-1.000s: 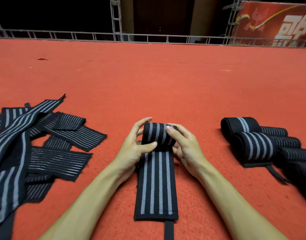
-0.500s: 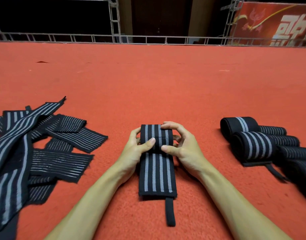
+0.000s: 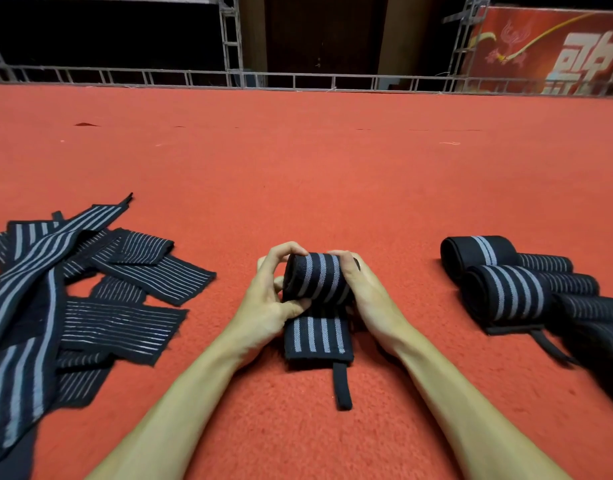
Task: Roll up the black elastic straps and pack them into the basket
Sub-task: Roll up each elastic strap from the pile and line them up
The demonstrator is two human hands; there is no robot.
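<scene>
A black elastic strap with grey stripes (image 3: 315,277) sits partly rolled on the red carpet in front of me. My left hand (image 3: 268,299) grips the roll's left end and my right hand (image 3: 362,296) grips its right end. A short flat tail of the strap (image 3: 317,337) lies toward me, ending in a narrow black tab (image 3: 342,386). A loose pile of unrolled straps (image 3: 73,296) lies at the left. Several rolled straps (image 3: 505,289) sit in a row at the right. No basket is in view.
The red carpet (image 3: 332,168) stretches far ahead. A metal truss railing (image 3: 298,79) runs along its far edge, with a red banner (image 3: 547,50) behind it at the right.
The roll has grown thicker and moved toward me. The flat tail has shortened from a long strip to a short piece, and the end tab has slid into view.
</scene>
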